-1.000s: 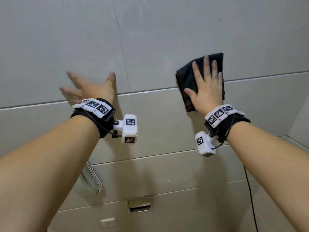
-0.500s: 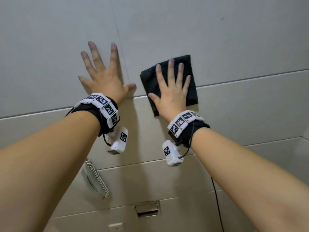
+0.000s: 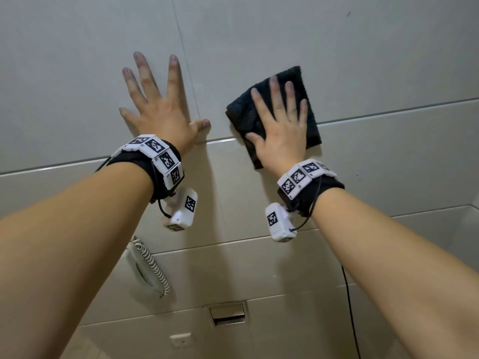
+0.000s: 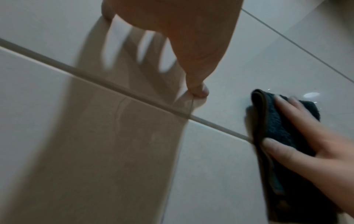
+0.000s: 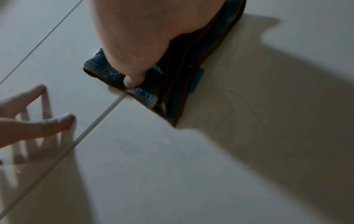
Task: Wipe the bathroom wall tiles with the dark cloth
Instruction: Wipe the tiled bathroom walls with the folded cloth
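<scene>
With both arms raised to the wall tiles (image 3: 363, 60), the left hand (image 3: 160, 112) lies flat on a tile, fingers spread and straight, grip released, thumb tip just above the horizontal grout line (image 3: 77, 165). Below it a wall phone (image 3: 145, 270) with a coiled cord hangs on the wall. Right of the left hand, across a vertical grout joint, the right hand (image 3: 282, 130) presses the folded dark cloth (image 3: 308, 104) flat against the tiles, fingers straight on top, nothing pinched, thumb on the cloth's left edge. The cloth straddles the grout line. Low and right of the phone, a metal recessed holder (image 3: 227, 313).
</scene>
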`<act>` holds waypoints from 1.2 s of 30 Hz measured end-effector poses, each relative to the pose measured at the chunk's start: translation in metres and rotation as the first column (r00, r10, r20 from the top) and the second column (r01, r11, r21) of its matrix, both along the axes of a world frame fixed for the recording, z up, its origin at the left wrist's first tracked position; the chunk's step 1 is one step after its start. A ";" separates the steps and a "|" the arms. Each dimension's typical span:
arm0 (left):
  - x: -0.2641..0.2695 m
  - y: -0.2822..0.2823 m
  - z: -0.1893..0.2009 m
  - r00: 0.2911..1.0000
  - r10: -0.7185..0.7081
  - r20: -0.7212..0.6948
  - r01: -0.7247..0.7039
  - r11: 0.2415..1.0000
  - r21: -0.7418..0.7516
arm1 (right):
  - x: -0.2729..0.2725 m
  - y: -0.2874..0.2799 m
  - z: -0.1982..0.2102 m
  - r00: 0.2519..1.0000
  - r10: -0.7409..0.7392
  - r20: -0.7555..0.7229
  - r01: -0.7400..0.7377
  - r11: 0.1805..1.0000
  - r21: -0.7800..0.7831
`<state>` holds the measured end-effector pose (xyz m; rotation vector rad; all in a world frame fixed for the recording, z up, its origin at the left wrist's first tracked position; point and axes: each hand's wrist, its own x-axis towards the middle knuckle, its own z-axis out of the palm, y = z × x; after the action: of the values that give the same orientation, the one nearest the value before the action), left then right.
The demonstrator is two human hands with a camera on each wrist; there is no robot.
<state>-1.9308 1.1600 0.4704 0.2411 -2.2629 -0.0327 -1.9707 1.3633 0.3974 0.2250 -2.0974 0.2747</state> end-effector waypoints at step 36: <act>0.003 0.018 0.004 0.998 0.020 0.052 -0.022 0.999 0.027 | 0.000 0.003 0.005 0.999 0.025 0.035 -0.025 1.000 -0.003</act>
<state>-1.9276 1.1780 0.4740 0.2832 -2.3120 -0.0476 -1.9705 1.3662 0.4025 0.2464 -2.1299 0.2980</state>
